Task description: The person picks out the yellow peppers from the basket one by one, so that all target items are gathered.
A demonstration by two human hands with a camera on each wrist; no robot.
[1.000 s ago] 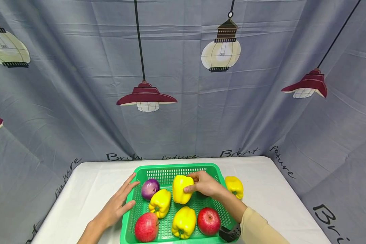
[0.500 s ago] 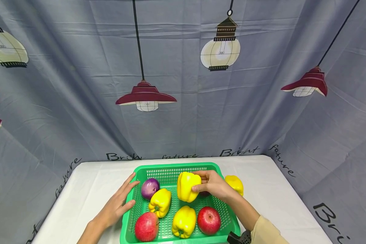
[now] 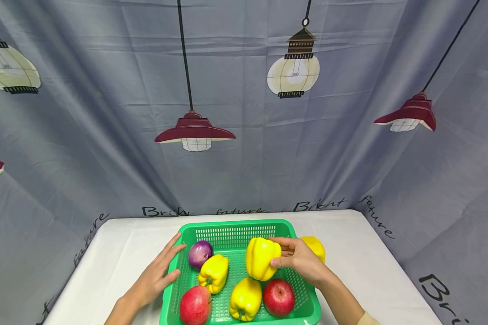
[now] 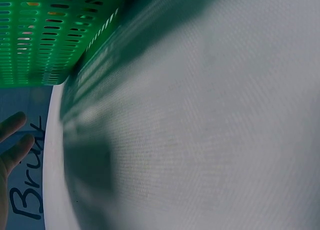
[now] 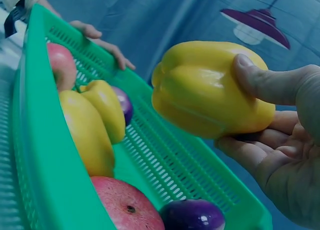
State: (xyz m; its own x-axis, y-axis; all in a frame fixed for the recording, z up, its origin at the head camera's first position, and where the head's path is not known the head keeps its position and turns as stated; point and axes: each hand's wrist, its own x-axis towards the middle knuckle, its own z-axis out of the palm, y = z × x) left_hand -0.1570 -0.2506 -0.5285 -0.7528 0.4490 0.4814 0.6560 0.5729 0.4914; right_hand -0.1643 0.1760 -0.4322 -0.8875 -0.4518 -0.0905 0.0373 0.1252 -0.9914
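My right hand (image 3: 302, 261) holds a yellow bell pepper (image 3: 261, 258) over the right half of the green basket (image 3: 236, 222). In the right wrist view, the thumb presses one side of that bell pepper (image 5: 200, 89) while the fingers support it from below. My left hand (image 3: 152, 275) lies along the basket's left rim, its fingers extended. Two more yellow bell peppers (image 3: 213, 273) (image 3: 245, 299) sit inside the basket. With them are a round purple vegetable (image 3: 200, 254), a red fruit at the left (image 3: 195, 305) and another red fruit (image 3: 279, 297) at the right.
Another yellow bell pepper (image 3: 315, 248) lies on the white table (image 3: 370, 271) beyond the basket's right rim, partly behind the right hand. A second purple vegetable (image 5: 193, 215) shows in the right wrist view beside the red fruit. A grey curtain (image 3: 244, 180) hangs behind the table.
My right hand has carried the yellow bell pepper to the right across the basket, and its sleeve has drawn back. The left hand stays at the left rim.
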